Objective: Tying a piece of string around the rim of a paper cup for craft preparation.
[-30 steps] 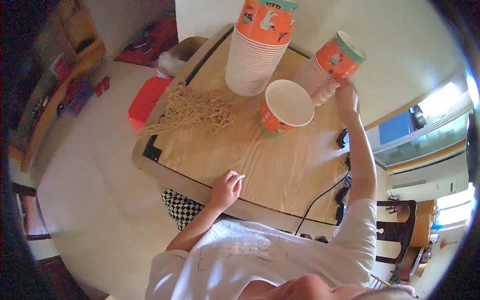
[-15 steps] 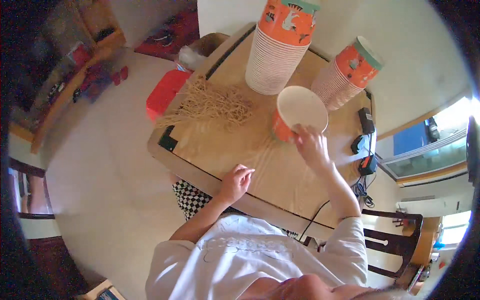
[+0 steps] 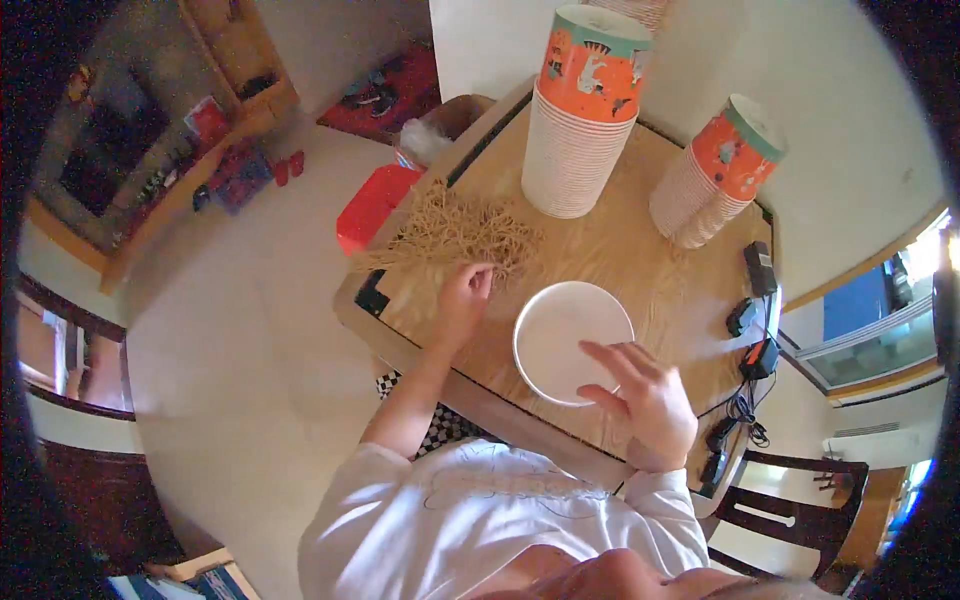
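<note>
A white-lined paper bucket [image 3: 548, 335] stands near the front edge of the table, its mouth facing up. Over its right rim hovers my right hand [image 3: 650, 405], open, with thumb and fingers apart and nothing between them. My left hand [image 3: 466, 300] is at the near edge of a loose pile of brown shredded paper [image 3: 455, 232]. Its fingers are curled closed, and whatever they hold, if anything, is hidden. Behind stand a tall stack of upside-down orange and white paper buckets [image 3: 580, 130] and a shorter stack [image 3: 712, 180] to its right.
The wooden table [image 3: 640, 290] carries black power adapters [image 3: 760, 268] and cables along its right edge. A red plastic container [image 3: 378, 205] is beside the left edge, with a bin [image 3: 462, 115] behind it. A dark chair [image 3: 780, 500] stands at the right.
The bucket has come from beside the stacks to the near edge of the table. My right hand came back with it and has opened off its rim. My left hand has moved forward to the shredded paper.
</note>
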### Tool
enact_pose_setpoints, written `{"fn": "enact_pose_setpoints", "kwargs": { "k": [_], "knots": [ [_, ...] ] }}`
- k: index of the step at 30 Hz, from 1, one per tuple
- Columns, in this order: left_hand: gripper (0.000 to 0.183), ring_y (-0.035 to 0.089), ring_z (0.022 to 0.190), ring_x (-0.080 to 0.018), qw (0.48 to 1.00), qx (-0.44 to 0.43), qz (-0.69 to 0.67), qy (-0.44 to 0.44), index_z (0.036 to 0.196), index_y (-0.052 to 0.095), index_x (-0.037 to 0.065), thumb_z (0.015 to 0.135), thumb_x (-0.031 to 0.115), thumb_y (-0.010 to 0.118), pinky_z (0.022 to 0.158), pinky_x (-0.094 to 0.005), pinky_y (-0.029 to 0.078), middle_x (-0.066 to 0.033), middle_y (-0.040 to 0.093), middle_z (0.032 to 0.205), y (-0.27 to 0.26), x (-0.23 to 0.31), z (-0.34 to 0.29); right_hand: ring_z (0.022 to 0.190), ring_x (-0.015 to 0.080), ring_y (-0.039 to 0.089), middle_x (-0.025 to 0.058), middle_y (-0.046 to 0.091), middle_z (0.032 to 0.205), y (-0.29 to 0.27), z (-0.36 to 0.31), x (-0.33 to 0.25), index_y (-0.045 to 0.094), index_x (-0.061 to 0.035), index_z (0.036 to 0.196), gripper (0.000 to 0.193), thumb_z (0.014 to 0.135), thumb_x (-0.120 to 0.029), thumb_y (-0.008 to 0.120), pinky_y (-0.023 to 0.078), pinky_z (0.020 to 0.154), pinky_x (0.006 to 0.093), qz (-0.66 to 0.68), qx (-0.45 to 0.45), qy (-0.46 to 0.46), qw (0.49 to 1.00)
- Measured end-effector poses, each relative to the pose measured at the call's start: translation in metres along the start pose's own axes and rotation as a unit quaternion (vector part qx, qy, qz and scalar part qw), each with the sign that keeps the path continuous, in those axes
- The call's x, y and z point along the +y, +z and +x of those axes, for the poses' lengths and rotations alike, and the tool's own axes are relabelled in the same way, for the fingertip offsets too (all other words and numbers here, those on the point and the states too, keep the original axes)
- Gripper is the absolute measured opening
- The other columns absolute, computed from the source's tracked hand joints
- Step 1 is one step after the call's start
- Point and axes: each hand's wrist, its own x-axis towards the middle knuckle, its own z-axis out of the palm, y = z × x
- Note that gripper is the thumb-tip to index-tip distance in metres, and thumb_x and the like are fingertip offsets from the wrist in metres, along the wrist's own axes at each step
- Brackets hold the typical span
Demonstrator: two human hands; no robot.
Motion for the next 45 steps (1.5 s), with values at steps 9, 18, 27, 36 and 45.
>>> {"fn": "enact_pose_setpoints", "kwargs": {
  "k": [9,18,27,36,45],
  "knots": [
    [0.015,0.057,0.091,-0.0287,0.950,-0.135,0.279,0.026,0.076,0.067,0.009,0.079,0.023,0.064,0.073,-0.0425,0.049,-0.0137,0.059,0.075,0.036,0.010,0.050,0.081,0.0288,0.063,0.0118,0.066,0.090,-0.010,-0.007,0.025,0.064,-0.0051,0.102,0.033,0.074,-0.021,0.069,0.051,0.069,0.0377,0.079,0.129,0.060,0.987],
    [0.016,0.063,0.066,-0.0257,0.986,-0.051,0.114,0.111,0.077,0.067,0.003,0.075,0.019,0.067,0.061,-0.0356,0.049,-0.0132,0.065,0.073,-0.008,0.096,0.111,0.073,0.0196,0.062,0.0109,0.065,0.077,-0.025,-0.013,0.048,0.064,0.0022,0.096,0.029,0.067,0.000,0.068,0.047,0.068,0.0291,0.141,0.272,0.154,0.939],
    [0.015,0.064,0.075,-0.0311,0.941,-0.197,0.274,-0.020,0.079,0.068,0.004,0.076,0.018,0.064,0.070,-0.0416,0.050,-0.0153,0.065,0.077,0.029,-0.007,0.075,0.072,0.0204,0.062,0.0107,0.064,0.076,-0.028,-0.023,0.056,0.064,0.0010,0.096,0.028,0.069,-0.001,0.068,0.047,0.067,0.0292,0.115,0.252,0.078,0.958],
    [0.013,0.051,0.061,-0.0097,0.949,-0.208,-0.216,-0.097,0.074,0.064,0.004,0.082,0.014,0.061,0.056,-0.0248,0.040,-0.0033,0.063,0.070,-0.042,0.104,0.111,0.072,0.0226,0.062,0.0110,0.063,0.076,-0.023,-0.022,0.052,0.063,0.0013,0.095,0.028,0.069,-0.005,0.070,0.047,0.066,0.0304,0.129,0.233,0.031,0.963],
    [0.016,0.046,0.076,-0.0134,0.823,-0.085,-0.557,0.073,0.100,0.059,0.001,0.086,0.010,0.056,0.072,-0.0263,0.037,-0.0055,0.053,0.078,-0.152,0.196,0.082,0.069,0.0228,0.062,0.0110,0.063,0.076,-0.014,-0.024,0.063,0.063,0.0006,0.093,0.027,0.068,-0.005,0.071,0.047,0.063,0.0320,0.086,0.220,0.026,0.971]
  ]
}}
